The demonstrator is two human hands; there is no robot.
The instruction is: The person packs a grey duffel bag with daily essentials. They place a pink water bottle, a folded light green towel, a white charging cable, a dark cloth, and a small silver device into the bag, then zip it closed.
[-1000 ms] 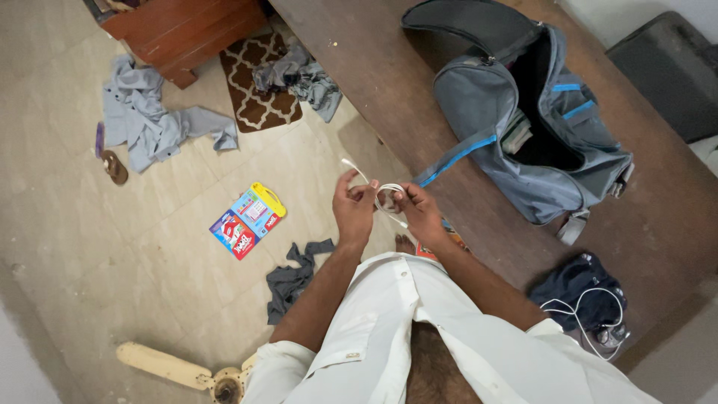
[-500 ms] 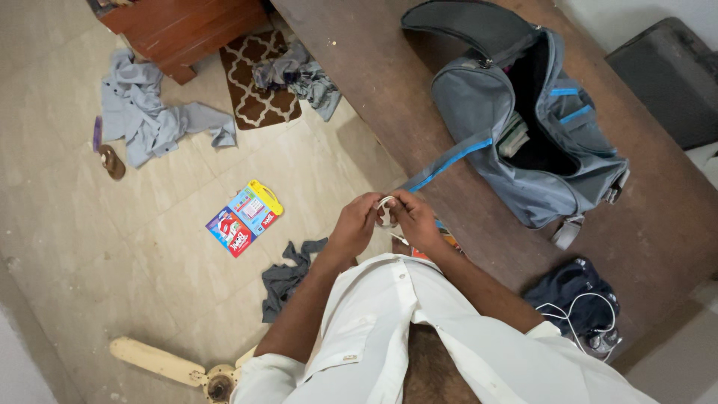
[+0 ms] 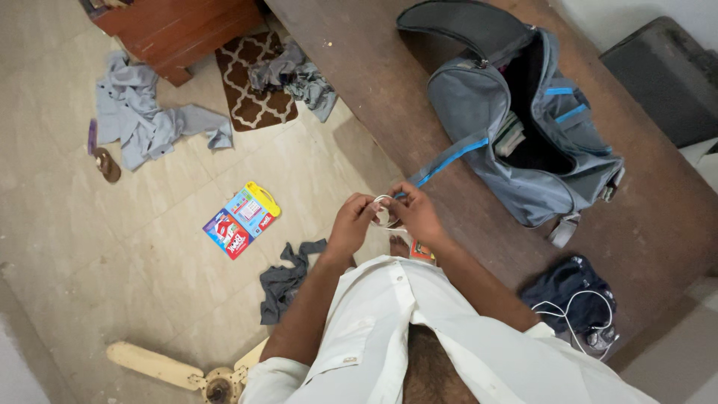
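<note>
A second ago the white cable loop (image 3: pixel 384 212) hung open between the hands; now it is drawn into a small tight coil, the left hand (image 3: pixel 351 224) and right hand (image 3: pixel 419 215) both pinched close on it (winding looks nearly done). Just beyond, an open grey duffel bag (image 3: pixel 523 135) sits on the brown table (image 3: pixel 374 82); clothes litter the tiled floor (image 3: pixel 112 247).

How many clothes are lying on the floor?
3 that I can see: a light grey shirt near the wooden cabinet, a grey heap on the patterned rug, and a dark cloth by the person's legs. More may be hidden.
</note>
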